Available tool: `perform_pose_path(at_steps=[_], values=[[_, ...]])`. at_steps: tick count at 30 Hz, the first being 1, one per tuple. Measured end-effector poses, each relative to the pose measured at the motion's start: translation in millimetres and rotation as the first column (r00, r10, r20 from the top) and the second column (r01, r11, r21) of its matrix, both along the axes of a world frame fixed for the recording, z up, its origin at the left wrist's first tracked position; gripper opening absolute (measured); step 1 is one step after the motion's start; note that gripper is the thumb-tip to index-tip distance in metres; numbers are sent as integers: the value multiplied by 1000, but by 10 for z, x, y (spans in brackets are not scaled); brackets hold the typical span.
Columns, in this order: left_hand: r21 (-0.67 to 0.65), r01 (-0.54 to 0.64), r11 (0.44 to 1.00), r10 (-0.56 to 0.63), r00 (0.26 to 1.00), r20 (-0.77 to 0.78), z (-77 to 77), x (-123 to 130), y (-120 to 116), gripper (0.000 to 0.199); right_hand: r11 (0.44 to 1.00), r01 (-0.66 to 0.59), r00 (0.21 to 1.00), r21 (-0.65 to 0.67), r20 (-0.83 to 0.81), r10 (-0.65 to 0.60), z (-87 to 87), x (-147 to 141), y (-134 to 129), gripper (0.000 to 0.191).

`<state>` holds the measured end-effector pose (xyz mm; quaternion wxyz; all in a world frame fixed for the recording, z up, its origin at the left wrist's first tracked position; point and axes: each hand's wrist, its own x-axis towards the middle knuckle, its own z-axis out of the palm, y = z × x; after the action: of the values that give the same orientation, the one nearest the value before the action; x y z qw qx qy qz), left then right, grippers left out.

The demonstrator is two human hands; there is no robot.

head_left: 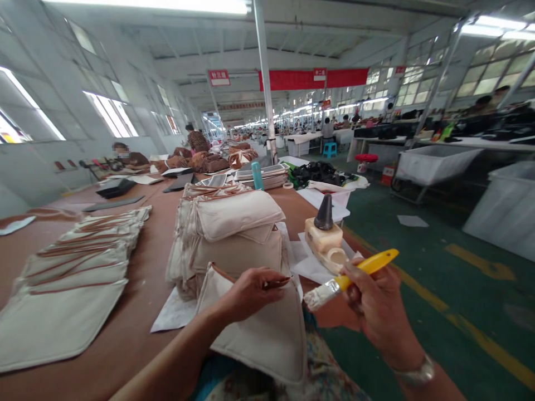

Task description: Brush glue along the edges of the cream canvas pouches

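My left hand (pixel 261 292) is closed on the upper edge of a cream fabric panel (pixel 263 334) with brown edging, which hangs over the table's front edge above my lap. In my right hand (pixel 378 303) is a paintbrush (pixel 368 265) with a yellow handle, its whitish, caked bristles pointing left, close to the panel. Beyond the panel rises a thick stack of similar cream panels (pixel 238 250). Right of the stack stands a stained plastic glue container (pixel 322 236) with a dark cone on top and a round opening near my right hand.
Overlapping cream panels (pixel 62 317) lie in a row on the brown table (pixel 150 289) at left. A turquoise bottle (pixel 257 175) stands behind the stack. Large white bins (pixel 434 164) stand across the green floor at right. Other people sit farther back.
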<state>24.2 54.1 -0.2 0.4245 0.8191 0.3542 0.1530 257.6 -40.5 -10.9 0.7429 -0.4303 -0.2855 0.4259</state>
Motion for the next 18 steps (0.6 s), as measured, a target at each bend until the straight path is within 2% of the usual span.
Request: perform_pose_path(at_steps=[4,8,11,13,16,18], values=[[-107,33,994,-25,997,79,42,61,-211,26,997,-77,970,18,233,71,23,-100,76,34],[-229,95,969,-68,990,121,81,103,-369,28,998,18,857,65,514,-49,37,-60,134,33],[-262,99,960,-70,991,115,69,103,-434,27,991,91,849,103,513,-131,52,32,119,31],[-261,98,960,-69,991,115,52,102,-455,24,991,79,855,104,504,-121,52,48,88,29],[-197,97,976,-83,993,79,51,109,-490,18,997,15,825,75,563,-55,28,-9,70,30],[-114,106,988,-103,994,28,74,107,-530,17,997,25,814,78,577,-65,-2,-36,86,31]])
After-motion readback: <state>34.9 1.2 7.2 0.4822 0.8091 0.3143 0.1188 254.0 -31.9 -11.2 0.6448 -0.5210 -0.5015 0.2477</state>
